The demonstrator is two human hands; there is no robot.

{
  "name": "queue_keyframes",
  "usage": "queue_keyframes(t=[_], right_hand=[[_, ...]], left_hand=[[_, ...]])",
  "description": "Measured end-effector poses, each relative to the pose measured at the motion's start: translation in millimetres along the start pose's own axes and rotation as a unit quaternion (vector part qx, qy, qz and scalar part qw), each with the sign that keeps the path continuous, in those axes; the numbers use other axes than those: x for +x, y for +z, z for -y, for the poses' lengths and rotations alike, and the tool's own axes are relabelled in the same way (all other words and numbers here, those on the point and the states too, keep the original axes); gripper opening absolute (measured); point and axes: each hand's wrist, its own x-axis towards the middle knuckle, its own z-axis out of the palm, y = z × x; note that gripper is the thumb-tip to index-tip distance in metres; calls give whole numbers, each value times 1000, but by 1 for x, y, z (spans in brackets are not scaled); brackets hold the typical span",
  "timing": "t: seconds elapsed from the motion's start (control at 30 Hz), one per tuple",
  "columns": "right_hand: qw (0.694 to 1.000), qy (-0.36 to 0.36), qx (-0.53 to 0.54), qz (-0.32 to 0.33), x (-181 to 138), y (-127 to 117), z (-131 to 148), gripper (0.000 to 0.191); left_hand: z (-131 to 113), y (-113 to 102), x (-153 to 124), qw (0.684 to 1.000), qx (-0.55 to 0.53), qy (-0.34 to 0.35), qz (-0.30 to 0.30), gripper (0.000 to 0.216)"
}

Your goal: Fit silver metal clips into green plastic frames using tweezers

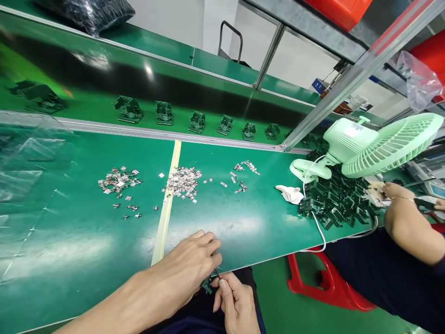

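Note:
My left hand (189, 266) and my right hand (236, 301) meet at the near edge of the green workbench (86, 241). Both hands are closed in a pinch on a small dark green plastic part (207, 284) held between them. A thin dark pin sticks up from it by my right fingertips. On the bench ahead lie piles of small shiny metal clips: one to the left (118, 181), one in the middle (182, 182), and a smaller scatter further right (243, 169).
A conveyor belt (104, 93) behind the bench carries a row of dark green parts (163, 113). At the right stand a pale green fan (375, 148), a heap of dark parts (337, 199) and a white cloth (290, 194). A co-worker's arm (410, 227) rests there above a red stool (323, 283).

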Motion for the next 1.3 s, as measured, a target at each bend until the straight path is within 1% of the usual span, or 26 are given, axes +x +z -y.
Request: queue_keyframes(t=[0.07,0.17,0.23,0.3,0.4,0.5,0.63,0.7,0.83,0.93,1.0,1.07,1.17,1.3], right_hand=[[1000,-14,-21,-6,3,-1,2,44],[999,-27,-26,-11,2,-1,3,42],[999,-38,-32,-11,0,0,2,42],[998,-40,-46,-7,-2,0,3,42],[997,-17,-69,9,-2,-1,7,43],[993,-1,-116,28,-1,-3,12,43],[984,28,-175,32,-2,-2,18,39],[980,31,-195,33,-3,0,21,36],[970,41,-237,28,-2,0,29,43],[972,48,-225,40,0,-3,32,35],[981,26,-187,50,0,-6,31,34],[987,-4,-152,47,-1,-8,28,36],[989,-33,-135,41,-4,-7,25,37],[987,-14,-153,38,-2,-3,24,34]], left_hand=[[-3,-4,4,1000,7,0,13,42],[-9,-17,14,998,17,-11,56,30],[-13,-24,21,996,25,-20,87,26],[-16,-27,25,994,33,-22,106,23],[-15,-25,29,992,47,-16,117,19],[-14,-22,32,989,65,-13,132,23],[-15,-24,33,989,61,-13,134,24],[-17,-27,33,986,56,-26,153,25],[-21,-34,35,976,53,-54,203,22],[-26,-40,40,969,57,-75,229,24],[-29,-43,43,962,63,-91,249,26],[-31,-46,46,957,66,-101,264,28],[-32,-47,48,953,67,-102,279,28],[-29,-45,48,949,67,-104,291,29]])
